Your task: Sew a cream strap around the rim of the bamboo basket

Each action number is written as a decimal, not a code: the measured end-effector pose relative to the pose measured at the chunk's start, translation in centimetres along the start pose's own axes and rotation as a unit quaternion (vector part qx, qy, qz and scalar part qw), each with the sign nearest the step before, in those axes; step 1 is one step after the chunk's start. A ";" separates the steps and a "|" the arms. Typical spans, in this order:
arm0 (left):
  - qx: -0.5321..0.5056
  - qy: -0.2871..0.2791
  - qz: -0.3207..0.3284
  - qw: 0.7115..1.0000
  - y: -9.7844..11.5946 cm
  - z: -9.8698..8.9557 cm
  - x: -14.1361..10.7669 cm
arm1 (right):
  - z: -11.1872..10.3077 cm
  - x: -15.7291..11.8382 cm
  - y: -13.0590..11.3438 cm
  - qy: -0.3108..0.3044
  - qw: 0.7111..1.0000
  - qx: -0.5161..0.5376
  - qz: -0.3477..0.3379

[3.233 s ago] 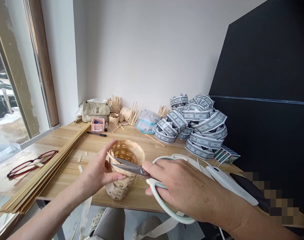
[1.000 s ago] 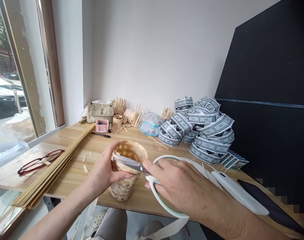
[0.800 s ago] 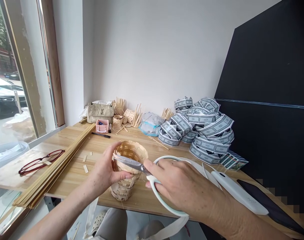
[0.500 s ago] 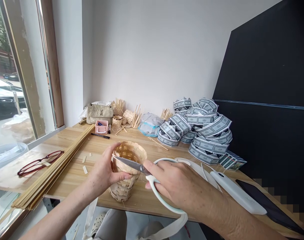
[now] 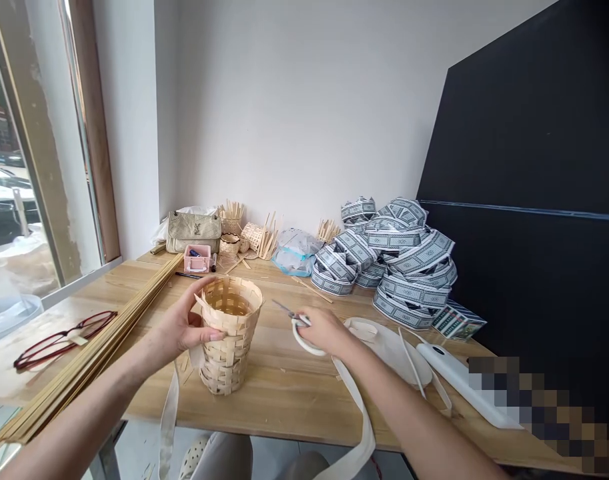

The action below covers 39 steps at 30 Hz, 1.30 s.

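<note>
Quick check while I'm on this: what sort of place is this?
Probably a small basket-weaving workspace: the left hand grips a woven basket, a bundle of long thin strips lies on the wood-grain table, and a part-woven basket with strips sticking up sits at the back.

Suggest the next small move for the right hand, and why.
Probably release the scissors onto the table. The right hand holds them low, clear of the woven basket, though contact with the tabletop is unclear. The left hand steadies the basket, and a strip end juts from its rim; a free right hand could likely work that more easily.
</note>
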<state>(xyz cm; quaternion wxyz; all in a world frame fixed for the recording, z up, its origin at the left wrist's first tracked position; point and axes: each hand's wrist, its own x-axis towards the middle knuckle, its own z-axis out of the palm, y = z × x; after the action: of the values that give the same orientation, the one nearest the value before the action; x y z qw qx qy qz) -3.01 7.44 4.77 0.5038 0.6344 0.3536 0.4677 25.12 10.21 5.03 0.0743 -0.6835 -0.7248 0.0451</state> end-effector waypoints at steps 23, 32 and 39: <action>-0.095 0.304 0.056 0.946 0.6 -0.4 -3.9 | 0.5 -3.3 -4.8 0.111 0.989 0.036 0.096; -0.019 0.182 0.091 0.979 2.8 3.7 -9.8 | 1.4 -13.4 -13.5 -0.123 0.768 0.610 -0.151; 0.202 0.051 0.134 0.969 2.1 3.7 -10.3 | 2.3 -13.2 -12.3 -0.135 0.781 0.597 -0.121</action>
<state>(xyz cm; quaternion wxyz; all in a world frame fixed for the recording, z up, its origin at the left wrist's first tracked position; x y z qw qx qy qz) -2.74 -3.67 4.15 0.2792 0.7401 0.3779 0.4811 13.32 -3.64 4.17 0.3737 -0.3963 -0.6318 0.5514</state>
